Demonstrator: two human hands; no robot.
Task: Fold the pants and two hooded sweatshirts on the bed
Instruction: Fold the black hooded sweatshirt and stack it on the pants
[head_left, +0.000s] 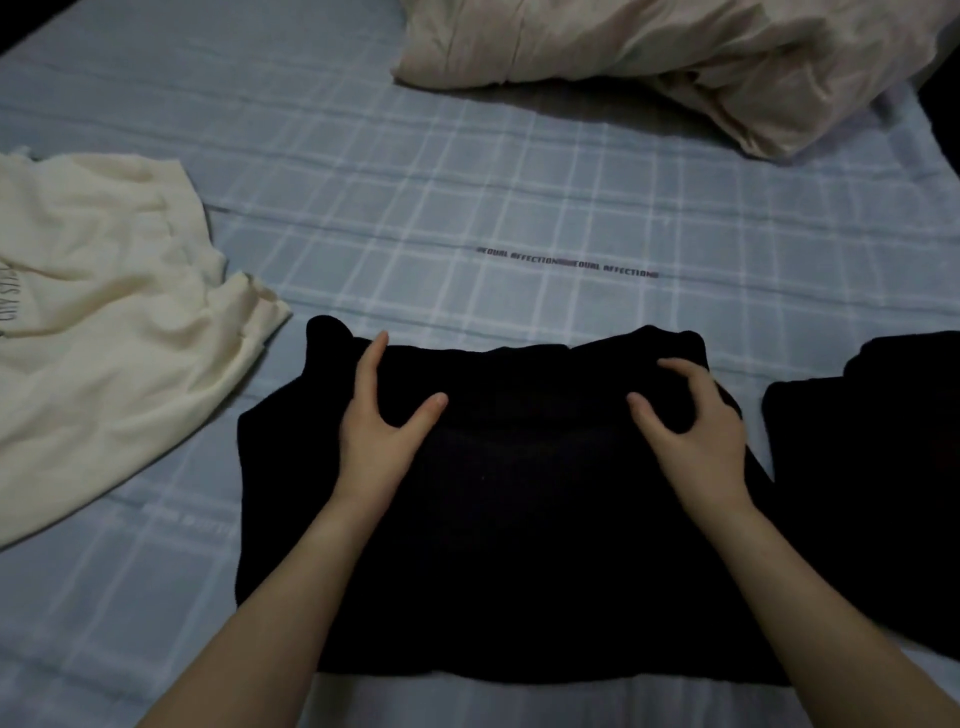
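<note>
Directly under fingers (375, 358): blk garment (519, 519)

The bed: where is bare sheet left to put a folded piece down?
The widest bare sheet lies beyond the black garment, between the cream sweatshirt and the beige bedding. A smaller patch sits near left, below the cream sweatshirt. The right is crowded: another dark garment lies close beside the black one.

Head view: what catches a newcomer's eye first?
The left hand and right hand rest on a black garment spread at centre. A rumpled cream sweatshirt lies to its left, a second dark garment at the right edge, all on a blue checked sheet.
</note>
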